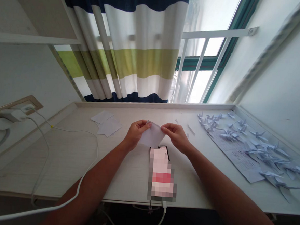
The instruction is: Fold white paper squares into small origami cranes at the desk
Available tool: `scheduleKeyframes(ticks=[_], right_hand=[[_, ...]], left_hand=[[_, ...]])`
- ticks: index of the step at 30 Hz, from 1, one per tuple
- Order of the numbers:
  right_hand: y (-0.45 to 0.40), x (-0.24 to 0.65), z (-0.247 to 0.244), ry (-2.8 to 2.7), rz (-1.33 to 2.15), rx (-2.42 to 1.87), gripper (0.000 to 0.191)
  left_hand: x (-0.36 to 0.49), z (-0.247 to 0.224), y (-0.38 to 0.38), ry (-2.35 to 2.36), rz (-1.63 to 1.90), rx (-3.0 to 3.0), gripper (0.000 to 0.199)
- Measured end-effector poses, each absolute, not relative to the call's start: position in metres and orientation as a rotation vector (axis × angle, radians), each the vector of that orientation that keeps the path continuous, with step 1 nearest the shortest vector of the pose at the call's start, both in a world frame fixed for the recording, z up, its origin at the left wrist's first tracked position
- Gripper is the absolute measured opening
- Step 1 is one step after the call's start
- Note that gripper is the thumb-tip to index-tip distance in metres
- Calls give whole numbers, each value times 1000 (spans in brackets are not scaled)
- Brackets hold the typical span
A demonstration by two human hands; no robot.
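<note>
Between my two hands a white sheet of paper [152, 135] is held up over the desk. My left hand [137, 132] pinches its upper left edge between thumb and fingers. At the upper right corner, my right hand [175, 133] grips it the same way. Just below the paper lies a phone [162, 171] with a blurred-out screen and a cable plugged into its lower end. Left of my left hand, several white paper squares [109, 126] lie overlapping. Small paper strips [191, 129] rest beyond my right hand.
Many folded paper cranes [270, 155] cover the desk's right side, some on a printed sheet [235, 156]. A white cable [97, 146] runs from wall plugs [13, 114] across the left side. A raised rim [150, 105] borders the desk's back, below the curtain [143, 57].
</note>
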State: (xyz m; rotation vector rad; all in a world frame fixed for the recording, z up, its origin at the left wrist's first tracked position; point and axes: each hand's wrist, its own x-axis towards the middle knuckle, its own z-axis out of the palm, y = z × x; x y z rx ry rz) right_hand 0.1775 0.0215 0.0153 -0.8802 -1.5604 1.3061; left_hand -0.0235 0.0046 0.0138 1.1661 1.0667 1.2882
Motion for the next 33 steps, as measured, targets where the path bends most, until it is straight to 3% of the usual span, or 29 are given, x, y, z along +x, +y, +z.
scheduleKeyframes(ticks=[9,13,17,22,28,33], right_hand=[[14,176,22,-1844,1064,-966,27],[13,177,24,-1791,1225,-916,34],[14,180,26,-1712,1408,-805,35],[17,183,27,-1545,1309,-862,36],[23,193,29,-1655,1074,-1055,34],[19,193,32,-1858,1226,-1063,31]], left_hand=[[-22,19,-4,1118,1097,1489,34],[-24,27,-8,1020,1007,1382,37],[-25,28,-4,1041,1151,1225,44],[-23,22,1,1041,1247,1109,41],[-26,17,0,1107,1009,1457,26],[-23,18,-2,1158,1066,1703,28]])
